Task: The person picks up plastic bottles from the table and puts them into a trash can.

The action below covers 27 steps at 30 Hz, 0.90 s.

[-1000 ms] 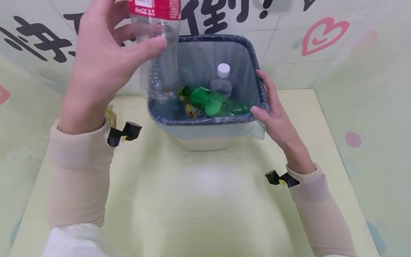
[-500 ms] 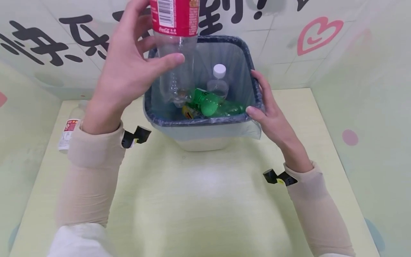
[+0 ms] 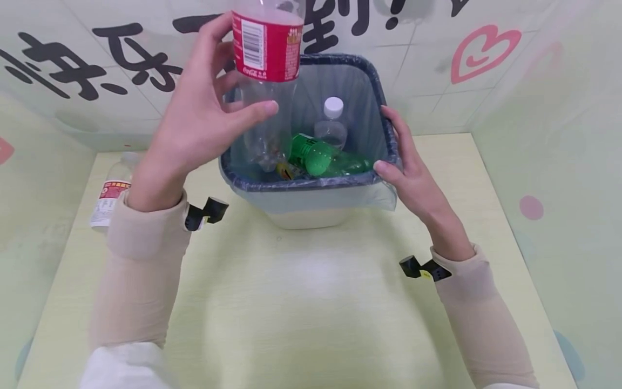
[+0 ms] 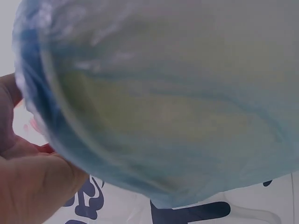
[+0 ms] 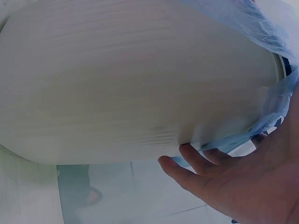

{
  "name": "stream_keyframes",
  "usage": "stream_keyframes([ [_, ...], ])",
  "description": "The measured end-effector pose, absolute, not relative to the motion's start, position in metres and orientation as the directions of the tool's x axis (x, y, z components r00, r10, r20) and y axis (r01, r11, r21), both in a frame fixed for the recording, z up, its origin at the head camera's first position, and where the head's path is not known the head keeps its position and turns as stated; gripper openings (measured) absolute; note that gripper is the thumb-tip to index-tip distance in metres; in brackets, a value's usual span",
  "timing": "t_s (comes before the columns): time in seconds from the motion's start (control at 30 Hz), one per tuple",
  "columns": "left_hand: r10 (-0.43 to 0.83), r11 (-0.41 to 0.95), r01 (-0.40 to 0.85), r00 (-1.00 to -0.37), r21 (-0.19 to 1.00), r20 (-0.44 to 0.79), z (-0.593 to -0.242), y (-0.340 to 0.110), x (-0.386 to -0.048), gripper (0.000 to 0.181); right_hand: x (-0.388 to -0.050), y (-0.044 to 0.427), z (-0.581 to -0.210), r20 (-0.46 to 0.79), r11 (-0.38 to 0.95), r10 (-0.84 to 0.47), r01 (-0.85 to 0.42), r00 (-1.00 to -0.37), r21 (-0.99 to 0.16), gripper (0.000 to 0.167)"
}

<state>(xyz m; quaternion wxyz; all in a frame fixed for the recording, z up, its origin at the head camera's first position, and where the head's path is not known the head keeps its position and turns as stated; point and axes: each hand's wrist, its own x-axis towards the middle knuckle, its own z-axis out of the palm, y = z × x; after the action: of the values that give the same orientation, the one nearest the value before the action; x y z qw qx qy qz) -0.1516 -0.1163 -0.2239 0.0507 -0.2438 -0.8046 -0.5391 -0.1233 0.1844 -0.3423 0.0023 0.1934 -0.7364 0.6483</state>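
My left hand (image 3: 204, 108) grips a clear plastic Coca-Cola bottle (image 3: 267, 51) with a red label, upright, its lower end inside the trash bin (image 3: 311, 186). The bottle's top is cut off by the frame edge. A light blue liner covers the bin's rim. My right hand (image 3: 415, 167) holds the bin's right rim, thumb at the front corner. In the right wrist view, its fingers (image 5: 196, 161) curve beside the pale outer wall. Inside the bin lie a green bottle (image 3: 335, 158), a clear bottle with a white cap (image 3: 331, 127) and a partly hidden yellow-marked item (image 3: 284, 170).
Another clear bottle with a red and white label (image 3: 110, 190) lies on the pale table (image 3: 311, 302) at the left, partly behind my left forearm. A white wall (image 3: 423, 59) with black lettering and a pink heart rises behind the bin. Side walls flank the table.
My left hand has moved right with the Coca-Cola bottle, then lowered it a little, so its base sits deeper in the bin. My right hand keeps its hold on the rim.
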Motion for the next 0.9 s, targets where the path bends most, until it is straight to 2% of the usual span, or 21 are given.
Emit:
stream_keyframes([
  [0.23,0.332,0.237,0.379,-0.897,0.894,0.292,-0.226,-0.123,-0.147,0.091,-0.122,0.184,-0.341,0.237,0.068,-0.283,-0.266,-0.929,-0.962,0.078],
  [0.4,0.357,0.237,0.457,-0.862,0.857,0.360,-0.227,-0.128,-0.148,0.095,-0.122,0.183,-0.341,0.232,0.034,-0.288,-0.252,-0.929,-0.967,0.077],
  [0.63,0.449,0.338,0.565,-0.799,0.752,0.399,-0.225,-0.132,-0.147,0.104,-0.122,0.183,-0.342,0.248,0.064,-0.270,-0.274,-0.930,-0.960,0.076],
  [0.9,0.471,0.397,0.581,-0.793,0.710,0.385,-0.218,-0.133,-0.140,0.098,-0.123,0.182,-0.341,0.252,0.082,-0.271,-0.283,-0.929,-0.956,0.077],
])
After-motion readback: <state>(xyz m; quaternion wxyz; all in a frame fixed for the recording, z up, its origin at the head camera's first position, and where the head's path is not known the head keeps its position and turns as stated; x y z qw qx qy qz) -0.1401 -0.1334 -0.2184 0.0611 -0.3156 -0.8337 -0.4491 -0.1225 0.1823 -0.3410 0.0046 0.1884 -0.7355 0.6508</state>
